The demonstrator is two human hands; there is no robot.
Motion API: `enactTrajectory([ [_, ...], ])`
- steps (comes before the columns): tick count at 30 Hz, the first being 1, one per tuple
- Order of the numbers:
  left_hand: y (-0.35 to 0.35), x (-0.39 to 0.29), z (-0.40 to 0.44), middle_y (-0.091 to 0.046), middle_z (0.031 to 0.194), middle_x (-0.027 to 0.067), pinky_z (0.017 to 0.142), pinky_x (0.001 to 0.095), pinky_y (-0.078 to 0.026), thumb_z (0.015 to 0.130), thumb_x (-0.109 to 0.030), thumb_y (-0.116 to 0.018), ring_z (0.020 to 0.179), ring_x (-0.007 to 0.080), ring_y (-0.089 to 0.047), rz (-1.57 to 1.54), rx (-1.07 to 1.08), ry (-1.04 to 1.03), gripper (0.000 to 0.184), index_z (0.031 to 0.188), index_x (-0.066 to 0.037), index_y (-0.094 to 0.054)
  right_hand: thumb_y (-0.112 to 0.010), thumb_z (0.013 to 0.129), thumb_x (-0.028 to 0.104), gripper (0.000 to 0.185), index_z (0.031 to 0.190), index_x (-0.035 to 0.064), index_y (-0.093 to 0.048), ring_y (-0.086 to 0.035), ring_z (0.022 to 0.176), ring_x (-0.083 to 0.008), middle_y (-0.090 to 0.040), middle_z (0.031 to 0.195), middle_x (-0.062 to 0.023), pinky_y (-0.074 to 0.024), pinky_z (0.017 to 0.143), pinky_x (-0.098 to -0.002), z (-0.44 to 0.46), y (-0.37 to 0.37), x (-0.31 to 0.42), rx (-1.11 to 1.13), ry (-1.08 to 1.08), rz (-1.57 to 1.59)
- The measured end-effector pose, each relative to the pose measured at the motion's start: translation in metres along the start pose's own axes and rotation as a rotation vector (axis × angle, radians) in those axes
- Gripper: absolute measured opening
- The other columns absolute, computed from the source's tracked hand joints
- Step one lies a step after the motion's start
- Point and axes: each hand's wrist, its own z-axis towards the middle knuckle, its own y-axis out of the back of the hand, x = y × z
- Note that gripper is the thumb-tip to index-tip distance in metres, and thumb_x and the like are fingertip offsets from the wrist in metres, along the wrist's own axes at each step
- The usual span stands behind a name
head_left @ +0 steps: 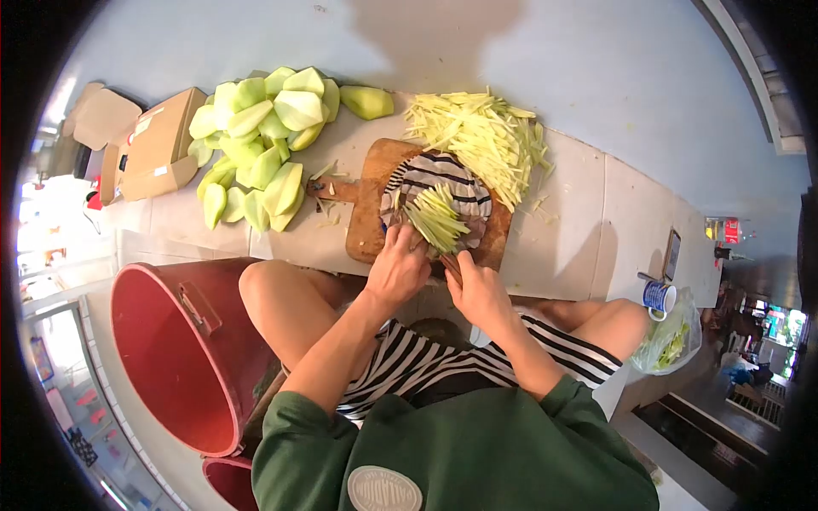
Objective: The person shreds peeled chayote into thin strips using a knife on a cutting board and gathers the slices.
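Observation:
A wooden board (365, 223) with a handle lies in front of me, with a striped cloth (440, 166) bunched on top. On the cloth's near side rests a small bunch of pale green strips (436, 218). My left hand (399, 266) is closed at the left edge of this bunch, and what its fingers hold is hard to make out. My right hand (474, 288) is wrapped round a knife handle (452, 268) just below the strips. A large heap of cut strips (481, 140) lies behind the board to the right.
Peeled green pieces (256, 140) are piled at the back left, beside an open cardboard box (160, 146). A large red bin (175, 358) stands left of my legs. At the right are a phone (673, 254), a mug (659, 296) and a plastic bag (677, 341).

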Motion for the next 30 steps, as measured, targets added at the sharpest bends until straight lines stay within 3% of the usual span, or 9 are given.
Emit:
enactTrajectory([
  [3, -0.014, 0.004, -0.006, -0.058, 0.111, 0.0207, 0.097, 0.0449, -0.049, 0.075, -0.004, -0.07, 0.111, 0.0403, -0.052, -0.073, -0.017, 0.1, 0.029, 0.104, 0.001, -0.069, -0.066, 0.095, 0.017, 0.025, 0.104, 0.0011, -0.048, -0.064, 0.071, -0.0513, -0.064, 0.071, -0.0299, -0.0506, 0.059, -0.0595, -0.001, 0.005, 0.004, 0.009, -0.011, 0.004],
  [6, -0.017, 0.011, -0.01, -0.057, 0.122, 0.0191, 0.102, 0.0423, -0.046, 0.078, -0.009, -0.066, 0.116, 0.0383, -0.049, -0.028, 0.107, 0.093, 0.029, 0.105, 0.001, -0.068, -0.066, 0.095, 0.018, 0.025, 0.104, 0.0013, -0.049, -0.064, 0.069, -0.0514, -0.064, 0.07, -0.0296, -0.0506, 0.059, -0.059, -0.008, 0.028, 0.028, 0.061, -0.046, -0.049],
  [12, -0.006, 0.009, -0.006, -0.057, 0.119, 0.0189, 0.102, 0.0426, -0.046, 0.079, -0.007, -0.065, 0.114, 0.0379, -0.05, -0.03, 0.13, 0.048, 0.027, 0.104, 0.001, -0.068, -0.065, 0.095, 0.018, 0.025, 0.104, 0.0008, -0.048, -0.063, 0.067, -0.052, -0.063, 0.068, -0.0304, -0.0498, 0.058, -0.0594, -0.001, 0.009, 0.021, 0.017, -0.019, -0.079],
  [18, -0.017, 0.017, -0.01, -0.058, 0.118, 0.0189, 0.099, 0.0439, -0.046, 0.079, -0.007, -0.065, 0.112, 0.0378, -0.05, -0.011, 0.085, 0.002, 0.028, 0.106, 0.001, -0.068, -0.062, 0.097, 0.02, 0.028, 0.104, -0.001, -0.046, -0.066, 0.064, -0.0495, -0.063, 0.064, -0.0302, -0.0535, 0.056, -0.0568, -0.013, 0.037, 0.047, 0.067, 0.013, -0.102],
  [22, -0.013, 0.013, -0.006, -0.059, 0.116, 0.0189, 0.098, 0.0449, -0.046, 0.08, -0.005, -0.065, 0.11, 0.0382, -0.051, -0.087, 0.047, 0.082, 0.027, 0.107, 0.001, -0.067, -0.064, 0.096, 0.017, 0.024, 0.102, 0.0006, -0.048, -0.061, 0.067, -0.0529, -0.062, 0.069, -0.0311, -0.0477, 0.059, -0.061, -0.001, 0.013, 0.026, -0.005, -0.015, -0.005],
  [30, -0.016, 0.017, -0.011, -0.058, 0.113, 0.0187, 0.097, 0.0442, -0.047, 0.081, -0.004, -0.065, 0.108, 0.0386, -0.052, -0.153, 0.015, 0.088, 0.021, 0.102, 0.0, -0.068, -0.064, 0.096, 0.019, 0.026, 0.103, 0.0002, -0.048, -0.061, 0.07, -0.0534, -0.062, 0.07, -0.031, -0.0481, 0.061, -0.0611, -0.007, 0.01, 0.026, 0.02, -0.039, -0.024],
])
